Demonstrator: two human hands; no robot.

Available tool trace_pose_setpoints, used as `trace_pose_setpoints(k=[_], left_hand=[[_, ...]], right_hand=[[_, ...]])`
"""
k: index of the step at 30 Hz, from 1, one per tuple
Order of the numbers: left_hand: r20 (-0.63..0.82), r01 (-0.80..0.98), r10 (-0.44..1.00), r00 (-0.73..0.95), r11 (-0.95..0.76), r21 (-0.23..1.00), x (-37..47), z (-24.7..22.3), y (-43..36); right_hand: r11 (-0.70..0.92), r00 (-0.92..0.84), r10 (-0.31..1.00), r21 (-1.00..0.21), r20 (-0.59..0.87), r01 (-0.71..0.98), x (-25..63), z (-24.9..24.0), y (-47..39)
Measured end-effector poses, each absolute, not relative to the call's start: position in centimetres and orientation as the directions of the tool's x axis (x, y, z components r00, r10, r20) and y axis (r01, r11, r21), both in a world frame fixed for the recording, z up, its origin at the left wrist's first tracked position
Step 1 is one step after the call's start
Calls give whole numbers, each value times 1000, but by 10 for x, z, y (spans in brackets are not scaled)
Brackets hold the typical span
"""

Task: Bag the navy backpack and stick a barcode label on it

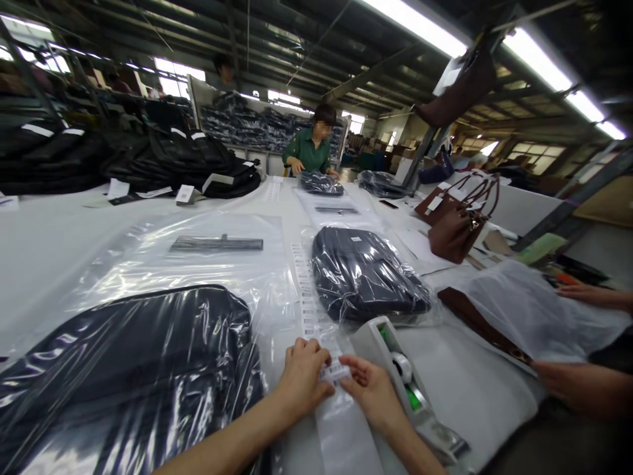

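A long strip of white barcode labels [307, 300] runs along the table between two dark bags in clear plastic. My left hand [302, 376] pinches the left edge of the strip's near part, thumb and fingers closed. From the other side, my right hand [372, 390] grips the same part with thumb and forefinger. Below the hands, a blank whitish length of backing [346, 435] hangs toward me. The plastic-wrapped dark bag [148, 356] on the left lies close to my left forearm. Another wrapped bag [366, 274] lies beyond my right hand.
A tape dispenser [383, 330] stands just right of my right hand. A co-worker's hands [578, 386] hold a translucent bag [524, 310] at right. Brown handbags [452, 231] stand behind. Black bags [188, 158] are piled far left. Across the table, a person in green [314, 152] handles a wrapped bag.
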State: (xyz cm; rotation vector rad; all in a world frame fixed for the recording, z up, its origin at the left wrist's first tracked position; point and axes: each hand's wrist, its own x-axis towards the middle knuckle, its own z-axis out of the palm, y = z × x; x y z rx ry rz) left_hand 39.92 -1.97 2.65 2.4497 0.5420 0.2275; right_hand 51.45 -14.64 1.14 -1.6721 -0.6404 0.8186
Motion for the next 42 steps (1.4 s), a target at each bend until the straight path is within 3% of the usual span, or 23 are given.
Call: trace_pose_setpoints(k=[7,13,20,26,42], left_hand=[[69,235,316,946,-818,525,399,24,-21],[83,218,320,944,-792,571,400,15,-24],[68,239,363,929,-732,638,399,8,-22],[45,250,405,913,-643,724,399,9,-21],[38,296,403,914,-728,618,402,4,-22]], right_hand=[[-432,667,741,-816,-79,383,517,14,-147],[-435,619,786,-716,-6,546,513,30,-144],[-454,583,805,-749,-112,482,518,29,-144],[-409,544,836,-740,-70,534,518,34,-146],[-378,492,868,-730,-67,569,518,34,-146]])
